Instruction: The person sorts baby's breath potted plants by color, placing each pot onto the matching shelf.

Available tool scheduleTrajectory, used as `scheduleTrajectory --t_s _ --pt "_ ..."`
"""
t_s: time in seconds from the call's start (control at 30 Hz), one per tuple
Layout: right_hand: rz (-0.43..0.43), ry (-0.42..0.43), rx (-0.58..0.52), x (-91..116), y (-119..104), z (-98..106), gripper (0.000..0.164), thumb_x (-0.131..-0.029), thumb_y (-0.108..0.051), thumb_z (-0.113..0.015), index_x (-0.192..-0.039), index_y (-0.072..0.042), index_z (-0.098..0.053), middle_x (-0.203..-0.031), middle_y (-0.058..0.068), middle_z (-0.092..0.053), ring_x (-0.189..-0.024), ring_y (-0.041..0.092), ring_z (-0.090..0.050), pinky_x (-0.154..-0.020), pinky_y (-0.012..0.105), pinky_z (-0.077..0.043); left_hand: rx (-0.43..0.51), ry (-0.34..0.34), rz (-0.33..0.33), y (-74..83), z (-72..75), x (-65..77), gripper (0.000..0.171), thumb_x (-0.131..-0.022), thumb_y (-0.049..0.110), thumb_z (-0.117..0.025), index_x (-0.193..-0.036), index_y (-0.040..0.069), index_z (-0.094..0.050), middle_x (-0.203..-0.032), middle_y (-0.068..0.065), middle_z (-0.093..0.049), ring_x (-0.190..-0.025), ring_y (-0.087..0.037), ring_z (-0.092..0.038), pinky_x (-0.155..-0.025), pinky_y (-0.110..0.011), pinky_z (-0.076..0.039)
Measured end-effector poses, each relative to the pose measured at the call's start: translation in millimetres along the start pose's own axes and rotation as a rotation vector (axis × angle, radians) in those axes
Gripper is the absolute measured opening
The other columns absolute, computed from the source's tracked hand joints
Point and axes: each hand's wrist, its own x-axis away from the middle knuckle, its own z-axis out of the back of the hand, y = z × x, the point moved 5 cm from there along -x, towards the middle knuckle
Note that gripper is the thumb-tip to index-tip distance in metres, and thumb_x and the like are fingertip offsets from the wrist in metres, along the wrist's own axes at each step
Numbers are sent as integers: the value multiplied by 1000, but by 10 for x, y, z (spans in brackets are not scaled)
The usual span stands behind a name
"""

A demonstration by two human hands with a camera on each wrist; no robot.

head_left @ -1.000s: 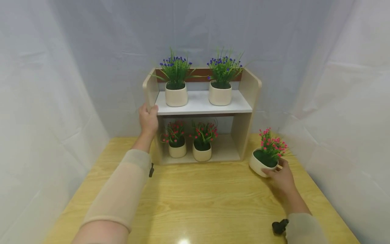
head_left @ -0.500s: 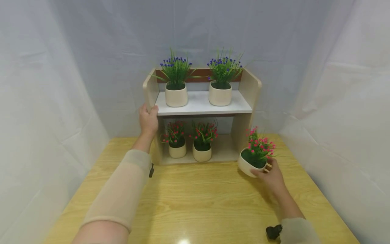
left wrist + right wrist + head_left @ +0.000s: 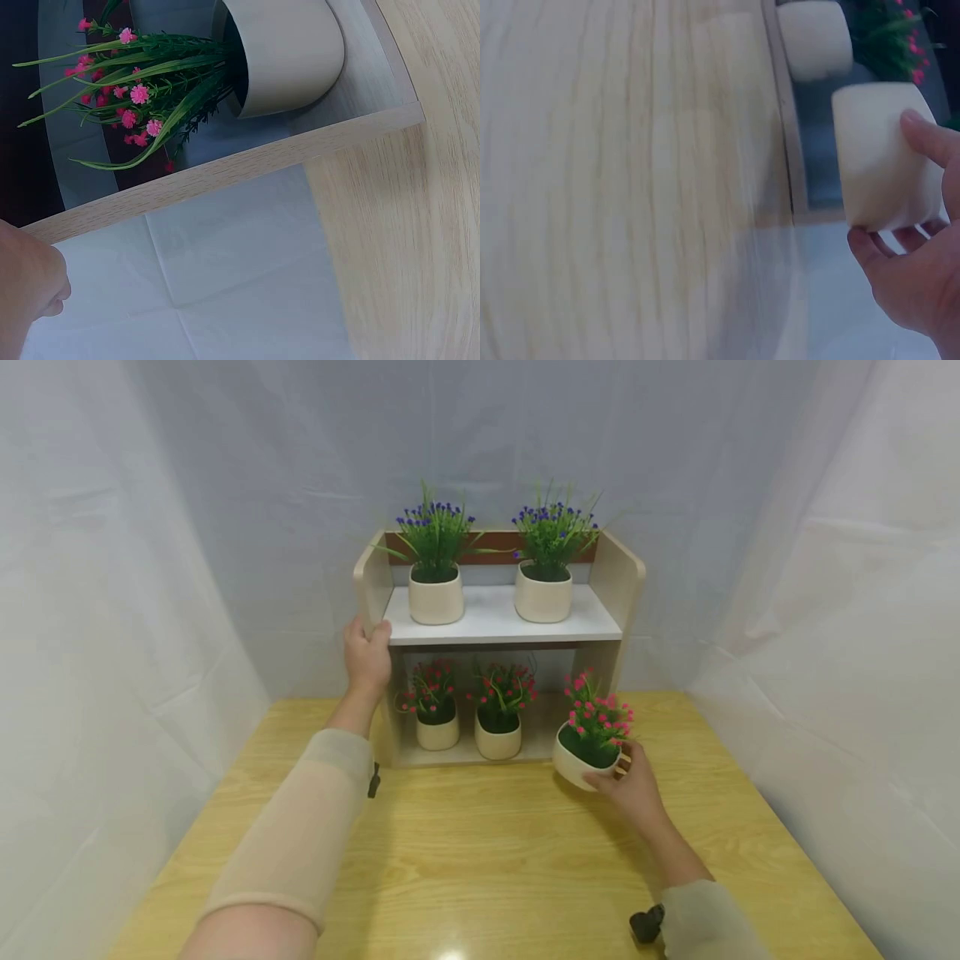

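Note:
A two-tier shelf point(image 3: 498, 633) stands at the back of the table, and my left hand point(image 3: 367, 658) grips its left side panel. In my right hand point(image 3: 634, 785) is a white flower pot point(image 3: 576, 762) with pink flowers, tilted, in front of the lower tier's right end. In the right wrist view, thumb and fingers hold the pot point(image 3: 885, 161) by its wall and base. Two pink-flowered pots, a left one point(image 3: 438, 732) and a middle one point(image 3: 498, 740), stand on the lower tier. Above them, two pots with purple flowers, left point(image 3: 436, 600) and right point(image 3: 543, 597), stand on the upper tier.
The wooden table point(image 3: 465, 852) spreads in front of the shelf. White sheeting point(image 3: 832, 635) hangs at the back and both sides. In the left wrist view, the shelf's side panel point(image 3: 225, 172) runs beside a pink-flowered pot point(image 3: 289, 56).
My right hand has carried the pink-flowered pot leftward, from the table's right side to the front of the shelf's lower right. My left hand stays on the side panel.

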Motion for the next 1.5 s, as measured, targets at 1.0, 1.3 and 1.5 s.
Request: scheduleTrajectory --t_s 1.0,1.3,1.5 --pt "-44 282 235 -366 56 -544 100 -88 -36 -90 -159 6 -34 -153 38 -37 -133 58 -54 -113 69 -51 -4 5 17 7 7 18 57 -108 35 -54 -155 3 -52 -154 -25 -46 -144 -42 -47 -131 -56 -34" --pt "-147 351 227 -415 -17 -710 101 -88 -37 -88 -162 2 -31 -155 37 -35 -127 57 -58 -107 66 -54 14 15 4 7 16 17 52 -107 31 -55 -151 2 -56 -150 -26 -48 -139 -39 -48 -130 -56 -35" --pt "-213 386 209 -481 -37 -790 103 -89 -37 -87 -166 -1 -28 -158 38 -33 -125 58 -58 -107 66 -55 24 20 -3 8 7 13 51 -107 30 -55 -150 2 -57 -150 -26 -49 -137 -39 -49 -128 -56 -36"
